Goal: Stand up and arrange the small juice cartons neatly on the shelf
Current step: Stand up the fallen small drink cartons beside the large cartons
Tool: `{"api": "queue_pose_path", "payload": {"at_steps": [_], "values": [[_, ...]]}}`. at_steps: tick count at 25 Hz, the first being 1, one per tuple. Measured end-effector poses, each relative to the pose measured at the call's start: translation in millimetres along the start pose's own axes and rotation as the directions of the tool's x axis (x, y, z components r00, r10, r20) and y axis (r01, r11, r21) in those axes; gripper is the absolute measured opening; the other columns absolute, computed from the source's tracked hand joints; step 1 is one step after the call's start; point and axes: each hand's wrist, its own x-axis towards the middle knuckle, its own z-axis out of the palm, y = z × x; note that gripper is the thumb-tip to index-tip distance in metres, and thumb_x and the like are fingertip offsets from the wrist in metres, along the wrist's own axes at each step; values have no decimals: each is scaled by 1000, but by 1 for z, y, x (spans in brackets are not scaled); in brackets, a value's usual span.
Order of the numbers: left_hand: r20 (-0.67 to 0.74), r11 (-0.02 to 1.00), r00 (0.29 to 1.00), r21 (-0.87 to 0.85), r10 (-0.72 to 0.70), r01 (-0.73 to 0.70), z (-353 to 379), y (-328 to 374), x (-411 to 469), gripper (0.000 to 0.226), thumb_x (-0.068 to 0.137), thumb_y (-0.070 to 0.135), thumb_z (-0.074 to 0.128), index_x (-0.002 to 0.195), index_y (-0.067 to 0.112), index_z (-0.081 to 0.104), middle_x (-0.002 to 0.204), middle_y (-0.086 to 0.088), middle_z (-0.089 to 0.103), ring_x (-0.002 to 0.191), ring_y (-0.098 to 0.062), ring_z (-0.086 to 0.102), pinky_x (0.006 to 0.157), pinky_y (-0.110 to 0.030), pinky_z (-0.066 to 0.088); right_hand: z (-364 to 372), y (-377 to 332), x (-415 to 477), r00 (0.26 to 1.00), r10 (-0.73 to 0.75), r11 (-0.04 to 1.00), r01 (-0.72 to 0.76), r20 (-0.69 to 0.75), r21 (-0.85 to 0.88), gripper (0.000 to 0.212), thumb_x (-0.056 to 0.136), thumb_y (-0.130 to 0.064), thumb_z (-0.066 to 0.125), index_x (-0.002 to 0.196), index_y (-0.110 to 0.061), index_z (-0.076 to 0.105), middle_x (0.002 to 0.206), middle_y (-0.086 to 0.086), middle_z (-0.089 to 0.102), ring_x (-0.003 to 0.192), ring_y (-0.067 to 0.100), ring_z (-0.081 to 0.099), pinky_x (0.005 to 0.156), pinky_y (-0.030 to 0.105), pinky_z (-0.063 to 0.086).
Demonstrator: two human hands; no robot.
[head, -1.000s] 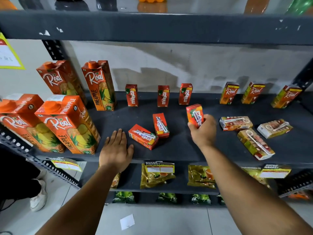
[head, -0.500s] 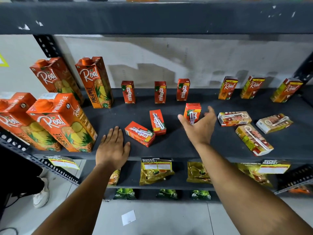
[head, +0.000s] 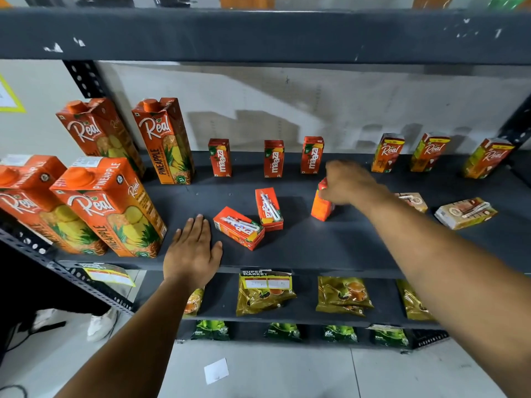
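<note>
Three small red Maaza cartons point(head: 273, 158) stand in a row at the back of the dark shelf point(head: 316, 248). Two more red cartons lie flat mid-shelf, one point(head: 238, 228) by my left hand and one point(head: 268, 208) just behind it. My right hand point(head: 350, 182), blurred, grips the top of another small red carton point(head: 321, 206), which stands slightly tilted on the shelf. My left hand point(head: 192, 248) lies flat and open at the shelf's front edge. Three small Real cartons point(head: 429, 153) stand at the back right. Two beige ones point(head: 465, 212) show lying flat; my right arm hides part of that area.
Several tall Real pineapple cartons point(head: 112, 208) fill the shelf's left end. The upper shelf beam point(head: 258, 33) hangs close above. Snack pouches point(head: 264, 294) sit on the lower shelves. A person's white shoe point(head: 100, 323) is on the floor at the left.
My right hand set the red carton upright and opened behind it. It now closes over the carton's top again. The left hand has stayed flat.
</note>
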Motion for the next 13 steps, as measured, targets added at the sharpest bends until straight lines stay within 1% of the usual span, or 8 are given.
{"api": "queue_pose_path", "payload": {"at_steps": [1, 3, 4, 6, 8, 9, 11, 13], "values": [[2, 1000, 1000, 8, 3, -3, 0, 0, 0, 72, 94, 50, 13, 152, 7, 14, 163, -8, 10, 150, -22, 5, 120, -38, 6, -4, 2, 3, 995, -80, 996, 82, 54, -45, 25, 77, -17, 70, 98, -8, 59, 104, 15, 64, 83, 29, 57, 67, 32, 44], [7, 1000, 1000, 17, 7, -7, 0, -1, 0, 69, 97, 48, 17, 152, 7, 11, 163, -8, 9, 150, -21, 4, 120, -38, 5, -7, 8, 7, 954, -268, 953, 283, 132, -110, 36, 75, -9, 71, 110, -10, 60, 115, 12, 61, 94, 29, 59, 79, 37, 52], [8, 1000, 1000, 16, 8, -8, 0, -1, 0, 68, 97, 47, 18, 152, 7, 11, 163, -8, 8, 150, -21, 3, 120, -37, 5, -7, 12, 7, 919, -363, 915, 383, 156, -130, 44, 76, -9, 72, 117, -15, 59, 122, 9, 58, 104, 29, 58, 86, 41, 52], [10, 1000, 1000, 16, 11, -11, 0, -1, 0, 68, 97, 47, 17, 152, 7, 12, 163, -8, 8, 150, -21, 3, 120, -38, 5, -8, 17, 4, 826, -538, 802, 563, 167, -200, 43, 78, -15, 68, 118, -25, 54, 125, 2, 54, 111, 25, 54, 88, 44, 50], [10, 1000, 1000, 11, 11, -11, 0, 0, 0, 72, 93, 49, 12, 152, 7, 13, 163, -8, 9, 150, -21, 4, 120, -38, 5, -14, 22, -1, 755, -639, 725, 655, 148, -212, 31, 85, -31, 56, 115, -30, 53, 126, -4, 54, 115, 22, 52, 88, 43, 48], [8, 1000, 1000, 8, 9, -9, 0, 0, 0, 74, 91, 50, 11, 152, 7, 14, 163, -8, 10, 150, -22, 5, 120, -38, 5, -15, 25, -2, 711, -684, 656, 697, 162, -289, 31, 87, -35, 51, 117, -31, 53, 130, -5, 54, 120, 22, 50, 91, 43, 47], [2, 1000, 1000, 4, 8, -8, 1, -1, 0, 76, 90, 51, 10, 151, 6, 15, 163, -9, 11, 150, -22, 6, 120, -38, 6, -14, 29, 0, 645, -745, 522, 721, 168, -456, 40, 91, -24, 55, 130, -29, 48, 144, -5, 47, 129, 23, 44, 97, 41, 44], [-1, 1000, 1000, 3, 8, -8, 1, -2, 0, 74, 92, 50, 12, 151, 6, 15, 162, -9, 11, 150, -22, 6, 120, -39, 6, -10, 32, 1, 645, -736, 466, 701, 203, -540, 57, 90, -14, 60, 140, -29, 38, 153, -2, 35, 137, 23, 36, 104, 40, 39]]}}
